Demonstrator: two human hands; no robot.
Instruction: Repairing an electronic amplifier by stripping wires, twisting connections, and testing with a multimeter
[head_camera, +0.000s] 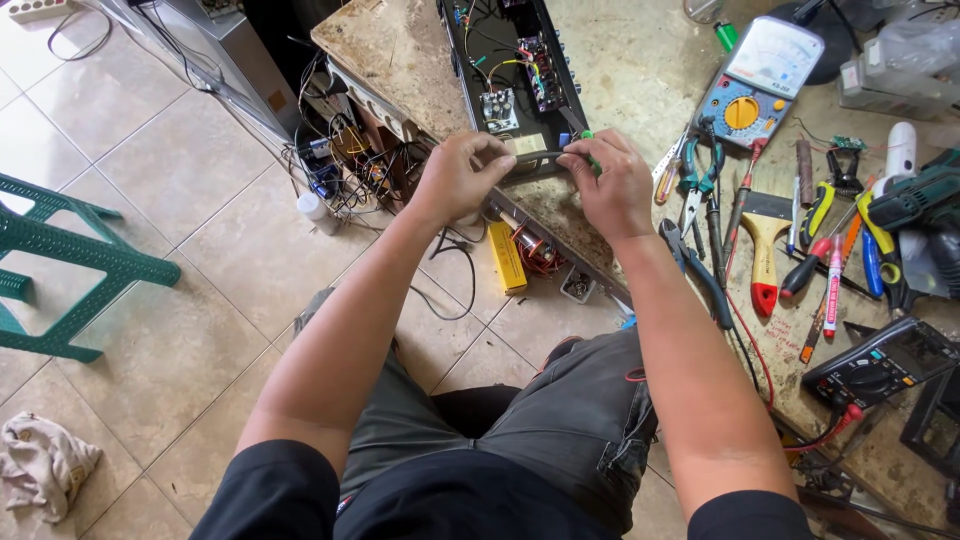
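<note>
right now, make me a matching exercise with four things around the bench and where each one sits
Things:
1. analog multimeter
2. green plastic stool
3. crumpled rag
4. black digital multimeter

Places:
A. floor, bottom left corner
B. bench top, far side, right of the open chassis
C. floor, left edge
D. bench, near right edge

Pairs: 1-B, 2-C, 3-A, 4-D

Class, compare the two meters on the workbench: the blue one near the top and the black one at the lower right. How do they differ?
The blue meter has a wide pale dial face and a yellow round knob; the black meter has a dark face and a dark knob. The blue one lies far from the person, the black one near the bench's front edge. Both lie face up.
</note>
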